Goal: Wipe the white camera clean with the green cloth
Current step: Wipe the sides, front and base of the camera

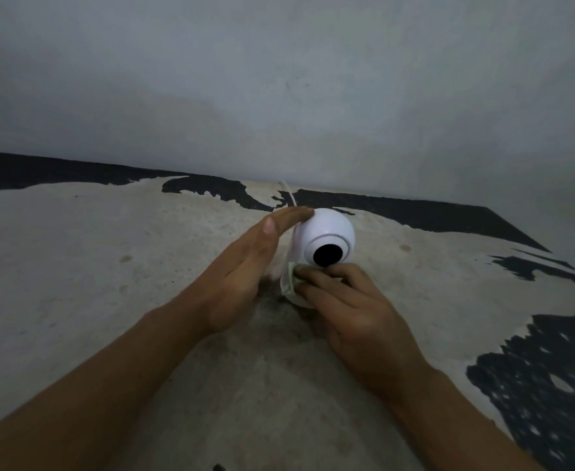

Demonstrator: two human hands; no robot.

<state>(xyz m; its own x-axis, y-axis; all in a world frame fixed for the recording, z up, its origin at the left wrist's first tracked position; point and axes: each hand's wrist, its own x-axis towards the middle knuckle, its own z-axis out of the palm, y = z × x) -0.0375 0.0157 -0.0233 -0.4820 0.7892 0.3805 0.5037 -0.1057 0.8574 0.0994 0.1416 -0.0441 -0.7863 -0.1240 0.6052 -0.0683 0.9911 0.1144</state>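
A round white camera [330, 229] with a black lens stands on a worn concrete ledge [109, 266], its lens facing me. My left hand [248, 260] lies flat against the camera's left side, fingers straight and fingertips touching the top of the ball. My right hand [350, 304] presses a small pale green cloth [291, 278] against the camera's base just below the lens. Most of the cloth and the base are hidden under my fingers.
A thin white cable [287, 195] runs from behind the camera up to the grey wall [279, 79]. Patches of peeling black paint [551, 385] cover the ledge at the right and along the back edge.
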